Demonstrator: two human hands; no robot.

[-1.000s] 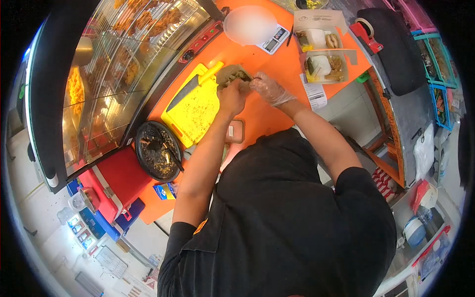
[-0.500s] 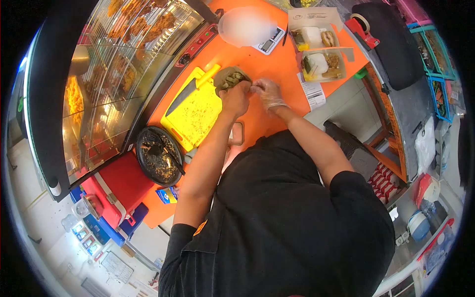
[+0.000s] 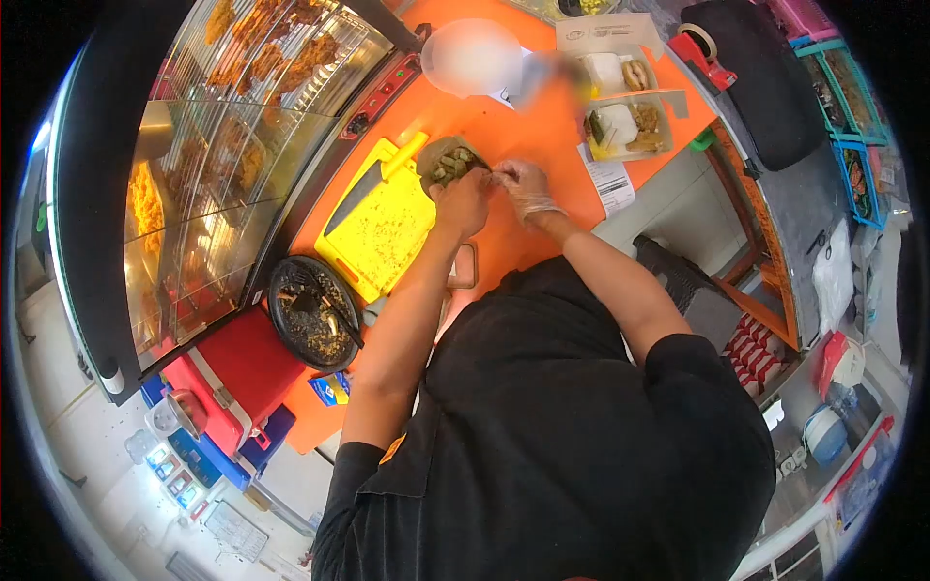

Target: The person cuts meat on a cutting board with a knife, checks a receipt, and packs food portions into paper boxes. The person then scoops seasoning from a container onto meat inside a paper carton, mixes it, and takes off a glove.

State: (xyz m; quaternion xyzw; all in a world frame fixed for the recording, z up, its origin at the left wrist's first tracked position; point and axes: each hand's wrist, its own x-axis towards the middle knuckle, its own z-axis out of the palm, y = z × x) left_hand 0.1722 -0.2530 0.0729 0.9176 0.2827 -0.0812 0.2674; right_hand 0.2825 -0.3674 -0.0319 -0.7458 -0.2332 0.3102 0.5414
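Observation:
A brown paper food holder (image 3: 426, 165) with chopped, greenish-brown food pieces (image 3: 451, 165) lies near the top of the yellow cutting board (image 3: 378, 232). My left hand (image 3: 462, 203), bare, is closed at the holder's near right edge. In a clear plastic glove, my right hand (image 3: 526, 190) is pinched close against the left fingertips. What lies between the fingertips is too small to make out. A knife with a yellow handle (image 3: 405, 155) and a dark blade (image 3: 355, 198) rests on the board, which is strewn with crumbs.
A glass display cabinet (image 3: 208, 184) with fried food borders the left side. Beside the board sits a black pan (image 3: 315, 315) with crumbs and utensils. Open meal boxes (image 3: 630, 126) with rice stand right of a blurred patch. A printed slip (image 3: 611, 186) hangs at the orange counter's edge.
The view has shifted slightly. Both hands remain together at the holder, and more of the chopped food shows. Blur now covers the scale near the meal boxes.

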